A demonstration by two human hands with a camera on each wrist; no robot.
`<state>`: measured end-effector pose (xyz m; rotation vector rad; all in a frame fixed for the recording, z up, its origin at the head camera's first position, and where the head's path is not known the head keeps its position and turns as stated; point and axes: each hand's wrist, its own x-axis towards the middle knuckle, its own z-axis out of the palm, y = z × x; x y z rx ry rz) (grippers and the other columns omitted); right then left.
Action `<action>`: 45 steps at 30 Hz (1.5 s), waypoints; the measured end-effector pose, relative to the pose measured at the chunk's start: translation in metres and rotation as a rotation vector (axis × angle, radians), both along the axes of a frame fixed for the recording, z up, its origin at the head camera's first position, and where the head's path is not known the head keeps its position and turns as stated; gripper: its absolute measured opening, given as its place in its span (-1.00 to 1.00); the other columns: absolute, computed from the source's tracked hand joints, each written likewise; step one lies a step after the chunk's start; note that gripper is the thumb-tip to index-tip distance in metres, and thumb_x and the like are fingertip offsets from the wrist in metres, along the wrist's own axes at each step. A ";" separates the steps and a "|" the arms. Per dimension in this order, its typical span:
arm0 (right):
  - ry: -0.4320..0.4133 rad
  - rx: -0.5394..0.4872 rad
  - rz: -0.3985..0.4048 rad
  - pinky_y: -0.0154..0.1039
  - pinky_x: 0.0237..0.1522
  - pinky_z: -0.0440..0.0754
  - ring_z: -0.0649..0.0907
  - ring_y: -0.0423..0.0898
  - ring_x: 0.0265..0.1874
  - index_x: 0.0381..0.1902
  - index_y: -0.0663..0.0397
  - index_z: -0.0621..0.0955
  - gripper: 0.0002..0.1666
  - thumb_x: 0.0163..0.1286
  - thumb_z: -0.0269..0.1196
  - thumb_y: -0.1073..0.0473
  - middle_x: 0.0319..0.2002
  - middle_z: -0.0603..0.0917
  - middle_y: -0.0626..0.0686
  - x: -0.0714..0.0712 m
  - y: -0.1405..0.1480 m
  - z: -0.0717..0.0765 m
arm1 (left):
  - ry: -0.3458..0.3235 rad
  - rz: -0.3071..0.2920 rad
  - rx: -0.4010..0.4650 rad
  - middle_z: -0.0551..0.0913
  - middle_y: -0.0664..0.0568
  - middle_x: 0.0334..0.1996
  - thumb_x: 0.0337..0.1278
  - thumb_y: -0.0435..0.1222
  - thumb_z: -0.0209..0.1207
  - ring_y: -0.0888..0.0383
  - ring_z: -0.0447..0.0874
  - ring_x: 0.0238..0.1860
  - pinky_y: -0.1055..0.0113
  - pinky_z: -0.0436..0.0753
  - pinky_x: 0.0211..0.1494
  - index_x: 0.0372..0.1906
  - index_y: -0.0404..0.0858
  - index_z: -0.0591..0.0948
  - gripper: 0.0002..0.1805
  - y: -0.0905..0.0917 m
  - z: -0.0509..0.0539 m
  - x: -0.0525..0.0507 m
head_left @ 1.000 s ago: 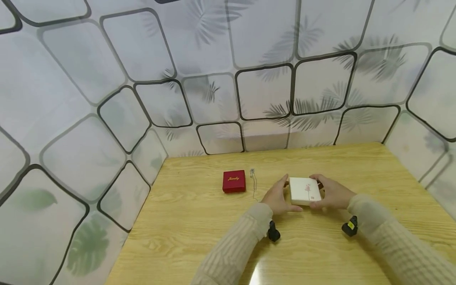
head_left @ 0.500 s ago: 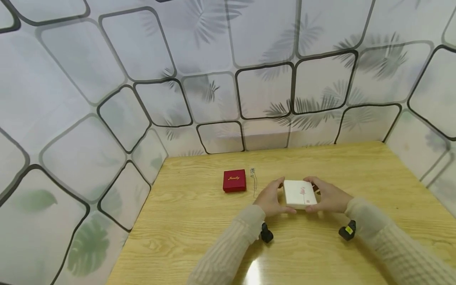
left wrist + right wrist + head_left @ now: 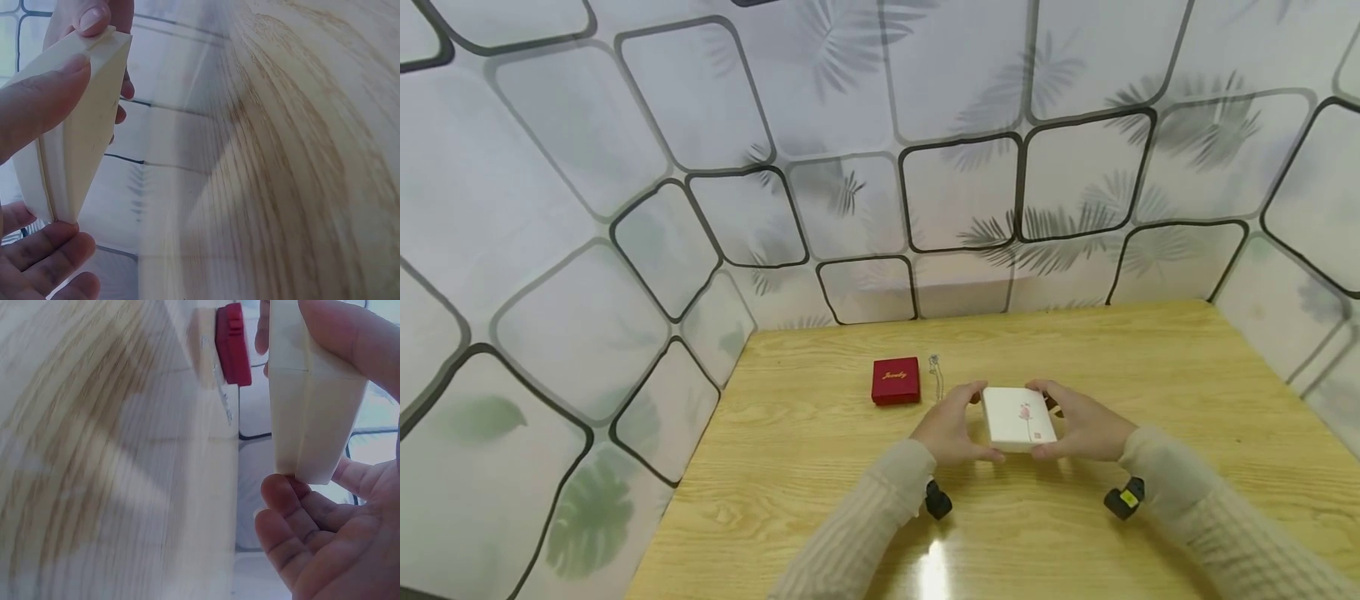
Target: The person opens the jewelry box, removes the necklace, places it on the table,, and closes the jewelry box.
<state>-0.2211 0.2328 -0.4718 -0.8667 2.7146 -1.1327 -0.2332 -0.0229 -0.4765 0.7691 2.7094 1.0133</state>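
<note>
A flat white box (image 3: 1011, 414) with a pink flower print on its lid is held between both hands, raised off the table. My left hand (image 3: 952, 427) grips its left side, the thumb on the near edge and fingers at the far corner. On the other side my right hand (image 3: 1084, 422) pinches it the same way. A seam runs round the side of the white box (image 3: 59, 156) in the left wrist view, and the lid sits on it. In the right wrist view, fingers (image 3: 284, 506) touch the far end of the box.
A red box (image 3: 896, 382) with gold lettering rests on the wooden table (image 3: 790, 467), left of the hands. Beside it lies a thin silver necklace (image 3: 936, 375), partly behind my left hand. A patterned curtain (image 3: 850, 208) stands behind and at both sides.
Both hands have moved left and slightly nearer, carrying the white box with them. The red box and the necklace have stayed in place.
</note>
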 end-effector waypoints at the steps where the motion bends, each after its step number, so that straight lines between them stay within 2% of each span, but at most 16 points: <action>1: 0.006 -0.007 -0.001 0.12 0.02 0.49 0.51 0.03 0.02 0.35 0.20 0.23 0.17 -0.06 0.52 -0.21 0.11 0.50 0.04 0.001 -0.001 0.001 | 0.002 -0.001 -0.002 0.38 0.18 0.27 -0.44 0.13 0.53 0.18 0.39 0.25 0.26 0.44 0.26 0.47 0.01 0.15 0.22 -0.002 0.001 0.001; 8: 0.013 -0.022 0.004 0.15 0.05 0.48 0.51 0.03 0.04 0.36 0.22 0.23 0.16 -0.07 0.56 -0.10 0.11 0.51 0.04 0.005 -0.013 0.003 | 0.000 -0.013 -0.005 0.36 0.18 0.29 -0.41 0.06 0.55 0.15 0.37 0.27 0.23 0.43 0.27 0.46 -0.02 0.15 0.20 -0.014 0.008 0.008; 12: 0.016 0.001 0.005 0.13 0.06 0.48 0.51 0.00 0.04 0.37 0.22 0.22 0.17 -0.06 0.55 -0.12 0.10 0.51 0.01 0.007 -0.021 0.004 | -0.001 -0.012 -0.013 0.36 0.18 0.28 -0.41 0.06 0.55 0.11 0.38 0.27 0.23 0.43 0.27 0.46 -0.04 0.15 0.20 -0.023 0.011 0.011; 21: 0.019 -0.017 0.001 0.13 0.05 0.50 0.51 -0.01 0.04 0.38 0.21 0.22 0.18 -0.06 0.53 -0.17 0.11 0.50 0.01 0.013 -0.041 0.007 | 0.000 -0.011 -0.003 0.38 0.13 0.27 -0.39 0.08 0.53 0.05 0.39 0.27 0.18 0.43 0.28 0.48 -0.08 0.10 0.24 -0.043 0.016 0.019; 25: 0.038 -0.037 -0.016 0.07 0.02 0.52 0.52 -0.03 0.02 0.38 0.24 0.22 0.19 -0.07 0.55 -0.14 0.13 0.49 0.03 0.014 -0.047 0.006 | -0.005 0.001 0.054 0.36 0.13 0.28 -0.35 0.06 0.52 0.07 0.36 0.29 0.13 0.39 0.31 0.52 -0.06 0.01 0.28 -0.049 0.013 0.021; 30: 0.046 -0.079 -0.009 0.06 0.04 0.52 0.52 -0.02 0.03 0.39 0.25 0.21 0.20 -0.09 0.57 -0.07 0.18 0.47 0.07 0.017 -0.054 0.008 | -0.058 0.001 0.201 0.38 0.15 0.27 -0.33 -0.06 0.56 0.17 0.34 0.26 0.13 0.40 0.31 0.53 -0.07 -0.02 0.29 -0.054 0.005 0.024; 37: 0.031 -0.098 0.014 0.07 0.06 0.50 0.49 -0.03 0.05 0.40 0.20 0.20 0.20 -0.08 0.57 -0.07 0.21 0.43 0.03 0.022 -0.059 0.009 | -0.154 -0.023 0.372 0.35 0.27 0.27 -0.33 -0.20 0.58 0.22 0.33 0.26 0.27 0.42 0.27 0.49 0.08 0.04 0.24 -0.054 -0.006 0.028; 41: 0.026 -0.089 0.006 0.07 0.05 0.50 0.49 -0.05 0.04 0.40 0.17 0.20 0.21 -0.08 0.55 -0.15 0.18 0.44 -0.01 0.023 -0.059 0.007 | -0.192 -0.016 0.428 0.39 0.28 0.21 -0.33 -0.23 0.58 0.21 0.35 0.23 0.19 0.43 0.27 0.45 0.09 0.13 0.16 -0.056 -0.012 0.029; 45: -0.001 -0.089 -0.001 0.09 0.06 0.49 0.48 -0.04 0.04 0.40 0.18 0.20 0.23 -0.09 0.56 -0.15 0.18 0.44 0.01 0.024 -0.058 0.005 | -0.213 -0.015 0.467 0.42 0.19 0.19 -0.32 -0.27 0.57 0.16 0.36 0.23 0.10 0.42 0.28 0.42 0.04 0.18 0.10 -0.059 -0.016 0.030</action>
